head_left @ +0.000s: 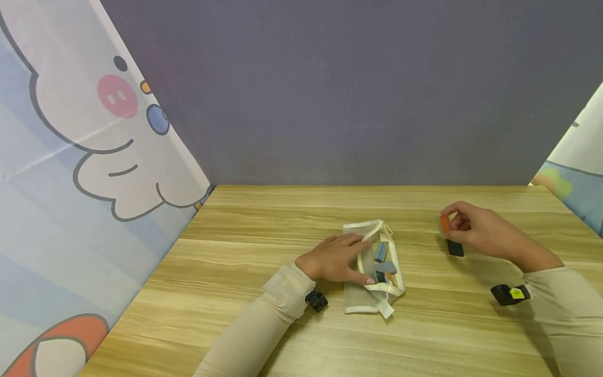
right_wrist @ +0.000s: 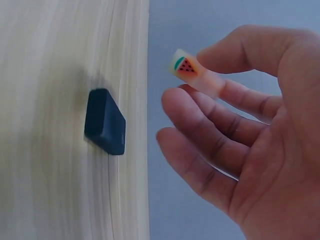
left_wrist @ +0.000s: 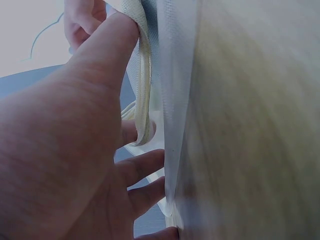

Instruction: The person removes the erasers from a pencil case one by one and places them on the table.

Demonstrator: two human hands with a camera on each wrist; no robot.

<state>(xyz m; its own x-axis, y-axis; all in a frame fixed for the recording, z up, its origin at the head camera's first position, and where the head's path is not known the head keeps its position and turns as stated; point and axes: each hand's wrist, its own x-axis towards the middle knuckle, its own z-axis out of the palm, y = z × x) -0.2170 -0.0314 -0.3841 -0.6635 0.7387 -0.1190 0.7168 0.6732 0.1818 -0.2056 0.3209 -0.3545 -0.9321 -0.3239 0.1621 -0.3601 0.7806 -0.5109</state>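
A whitish mesh zipper pouch point(head_left: 354, 301) lies on the table with its mouth spread. My left hand point(head_left: 333, 258) rests on its left side, fingers fairly straight, thumb and index finger at the zipper edge. Inside the pouch are a blue striped piece point(head_left: 381, 252), a grey piece point(head_left: 386, 267) and a dark piece partly hidden. To the right, my right hand point(head_left: 482, 230) pinches a small translucent orange eraser-like block point(right_wrist: 186, 67) with a watermelon print, between thumb and index finger, above the table. Just below it lies a small black block point(right_wrist: 106, 121).
The wood-grain table point(head_left: 226, 251) ends at a grey panel point(head_left: 339, 94) behind it. A cartoon-print cloth point(head_left: 61, 209) hangs on the left, with another at the far right. A white tag point(head_left: 386, 309) and a cord loop point(head_left: 388, 230) stick out from the pouch's ends.
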